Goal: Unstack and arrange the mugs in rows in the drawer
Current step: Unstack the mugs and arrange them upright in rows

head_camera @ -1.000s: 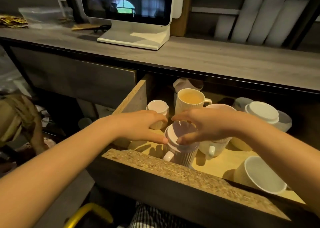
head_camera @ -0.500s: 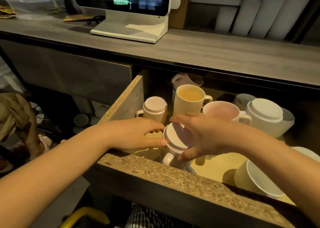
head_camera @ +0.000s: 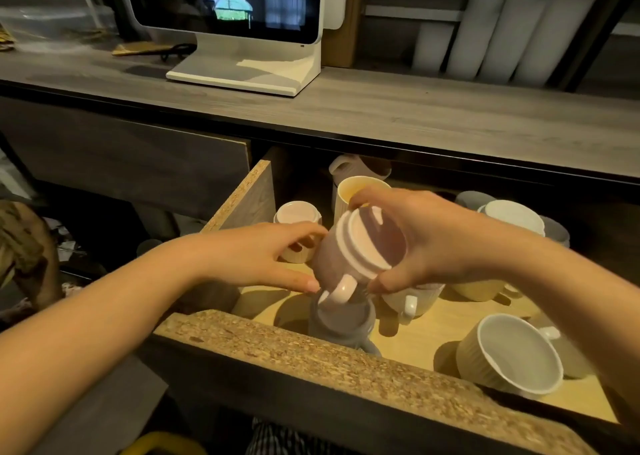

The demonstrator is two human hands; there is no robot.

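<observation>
An upside-down pale ribbed mug (head_camera: 360, 247) hangs tilted above the open drawer (head_camera: 311, 347), its base facing me. My right hand (head_camera: 446, 240) grips its base and side. My left hand (head_camera: 256, 257) touches its left side with thumb and fingertips. Directly below stands a grey upside-down mug (head_camera: 341, 323) that it sat on. A small cream mug (head_camera: 298, 215) stands upside down behind my left hand. A tall yellow-lined mug (head_camera: 356, 188) is upright behind. A white ribbed mug (head_camera: 509, 357) lies tilted at the front right.
More stacked white and grey mugs (head_camera: 512, 212) fill the drawer's right back. The drawer's rough chipboard front edge (head_camera: 346, 361) is close to me. A white monitor (head_camera: 242, 39) stands on the grey counter (head_camera: 415, 115) above the drawer.
The pale mug has been lifted off the grey mug beneath it and tilted toward the left. Both hands rose with it; the grey mug stays in the drawer.
</observation>
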